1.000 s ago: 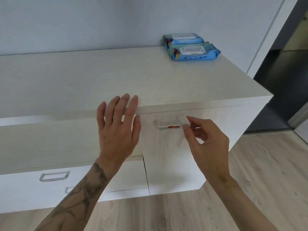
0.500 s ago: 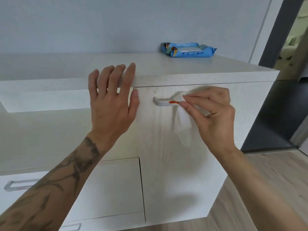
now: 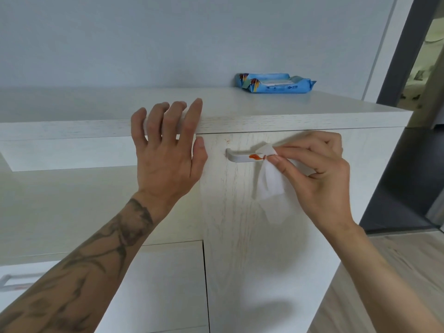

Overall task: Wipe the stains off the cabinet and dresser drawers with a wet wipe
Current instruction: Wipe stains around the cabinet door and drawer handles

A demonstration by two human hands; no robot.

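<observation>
A pale wood cabinet door (image 3: pixel 252 236) carries a silver handle (image 3: pixel 236 157) near its top, and an orange-red stain (image 3: pixel 255 156) sits on that handle. My right hand (image 3: pixel 319 174) pinches a white wet wipe (image 3: pixel 269 181) against the handle's right end, just beside the stain; the wipe hangs down below my fingers. My left hand (image 3: pixel 168 152) lies flat with spread fingers on the front edge of the dresser top (image 3: pixel 264 109), left of the door, holding nothing.
Two blue wet-wipe packs (image 3: pixel 274 83) lie at the back right of the top. Drawers (image 3: pixel 156 284) sit lower left, one with a silver handle (image 3: pixel 9 282). A dark doorway (image 3: pixel 413 164) and wood floor (image 3: pixel 384 272) are at the right.
The view has dropped lower and closer to the cabinet front. My right hand brought the wipe onto the handle's right end beside the stain. My left hand stays braced on the top edge.
</observation>
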